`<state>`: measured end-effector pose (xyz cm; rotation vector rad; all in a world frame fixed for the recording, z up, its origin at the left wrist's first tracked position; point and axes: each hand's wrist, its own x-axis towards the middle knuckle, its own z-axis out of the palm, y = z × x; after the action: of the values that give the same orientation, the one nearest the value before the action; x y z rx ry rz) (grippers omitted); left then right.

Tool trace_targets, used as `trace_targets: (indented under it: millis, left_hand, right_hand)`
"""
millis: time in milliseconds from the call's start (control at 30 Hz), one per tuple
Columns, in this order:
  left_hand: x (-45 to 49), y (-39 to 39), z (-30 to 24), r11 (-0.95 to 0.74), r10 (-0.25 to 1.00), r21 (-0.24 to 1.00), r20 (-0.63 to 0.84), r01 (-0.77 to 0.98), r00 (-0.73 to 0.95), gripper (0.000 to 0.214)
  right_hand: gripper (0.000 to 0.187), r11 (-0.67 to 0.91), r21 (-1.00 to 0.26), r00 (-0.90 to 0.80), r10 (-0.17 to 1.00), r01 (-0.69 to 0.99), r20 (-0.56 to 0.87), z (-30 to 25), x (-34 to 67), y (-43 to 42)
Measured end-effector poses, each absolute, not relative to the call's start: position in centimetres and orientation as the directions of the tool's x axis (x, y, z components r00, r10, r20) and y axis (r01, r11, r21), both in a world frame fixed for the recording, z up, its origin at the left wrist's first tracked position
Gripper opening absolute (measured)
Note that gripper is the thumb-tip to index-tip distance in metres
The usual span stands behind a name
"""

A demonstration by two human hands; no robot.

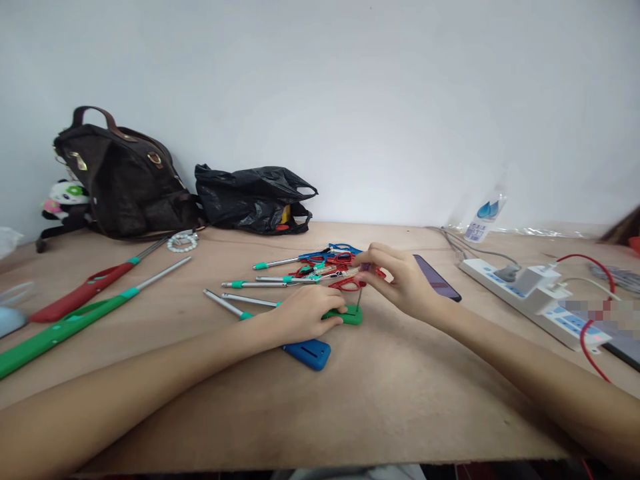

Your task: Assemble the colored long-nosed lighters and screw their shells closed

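Observation:
My left hand (305, 313) lies closed over a green-handled lighter (350, 315) on the wooden table (380, 393), pressing it down. A blue-handled lighter (311, 352) lies just under that wrist. My right hand (400, 280) pinches a small thin part above the green handle, fingers together; what it holds is too small to name. Behind both hands sits a pile of long-necked lighters (320, 265) with red, blue and green handles and metal tubes pointing left.
Two larger lighters, red (85, 293) and green (60, 330), lie at the left. A brown bag (125, 180) and a black plastic bag (253, 200) stand by the wall. A dark phone (437, 278), a power strip (540, 300) with cables and a bottle (485, 217) are at the right.

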<state>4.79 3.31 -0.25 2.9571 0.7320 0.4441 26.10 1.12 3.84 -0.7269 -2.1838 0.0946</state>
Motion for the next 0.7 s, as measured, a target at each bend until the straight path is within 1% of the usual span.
trace_targets:
  millis: [67,133,200,267,333,400,467,567,700]
  left_hand:
    - [4.8,3.3,-0.2,-0.887,0.462,0.122,0.267,0.446,0.846,0.004]
    - [4.8,3.3,-0.2,-0.889,0.457,0.119,0.271,0.442,0.847,0.004]
    - [4.8,3.3,-0.2,-0.891,0.454,0.120,0.271,0.438,0.849,0.004]
    - [4.8,3.3,-0.2,-0.890,0.456,0.123,0.271,0.439,0.848,0.005]
    - [4.8,3.3,-0.2,-0.889,0.459,0.127,0.271,0.441,0.846,0.005]
    - [4.8,3.3,-0.2,-0.889,0.458,0.128,0.271,0.440,0.847,0.005]
    - [4.8,3.3,-0.3,-0.888,0.459,0.129,0.270,0.441,0.846,0.004]
    - [4.8,3.4,-0.3,-0.885,0.465,0.132,0.267,0.446,0.844,0.004]
    - [4.9,3.4,-0.3,-0.885,0.465,0.130,0.260,0.447,0.846,0.003]
  right_hand:
    - [0.021,0.825,-0.375,-0.523,0.561,0.423,0.642,4.2,26.1,1.0]
    - [0.025,0.793,-0.501,-0.542,0.605,0.347,0.583,4.6,26.2,0.9]
    - [0.023,0.739,-0.606,-0.530,0.653,0.292,0.541,4.9,26.4,1.0]
    - [0.017,0.699,-0.653,-0.484,0.697,0.293,0.529,4.9,26.6,1.2]
    - [0.013,0.684,-0.657,-0.424,0.722,0.317,0.547,4.7,26.7,1.4]
    - [0.019,0.694,-0.641,-0.380,0.718,0.328,0.583,4.5,26.6,1.6]
    - [0.021,0.716,-0.616,-0.363,0.698,0.329,0.617,4.2,26.4,1.6]
    - [0.016,0.741,-0.581,-0.366,0.671,0.337,0.645,3.8,26.1,1.6]
    - [0.018,0.738,-0.539,-0.334,0.668,0.406,0.665,3.2,26.1,1.6]
